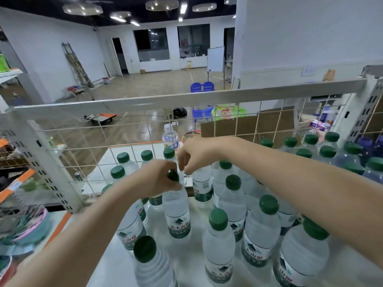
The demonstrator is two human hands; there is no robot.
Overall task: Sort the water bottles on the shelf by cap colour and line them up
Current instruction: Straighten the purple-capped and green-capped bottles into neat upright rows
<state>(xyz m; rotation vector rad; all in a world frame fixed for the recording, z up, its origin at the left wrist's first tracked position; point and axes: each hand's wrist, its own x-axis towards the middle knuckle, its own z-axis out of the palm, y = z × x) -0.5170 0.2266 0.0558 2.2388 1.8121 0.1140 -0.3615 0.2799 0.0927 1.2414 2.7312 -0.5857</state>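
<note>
Gripping the green cap point(173, 176) of one upright water bottle point(176, 208), my left hand point(157, 178) curls its fingers round the bottle's top. This bottle stands on the white shelf point(116, 264), just in front of the wire mesh back panel point(128, 139). My right hand point(191, 151) hangs above a neighbouring bottle point(202, 187), which stands closer to the mesh; its fingers point down, loosely curled, and I cannot tell whether they touch it. More green-capped bottles point(260, 230) stand upright on the shelf, all on my side of the mesh. Beyond the mesh stands a blue-labelled bottle point(170, 137).
</note>
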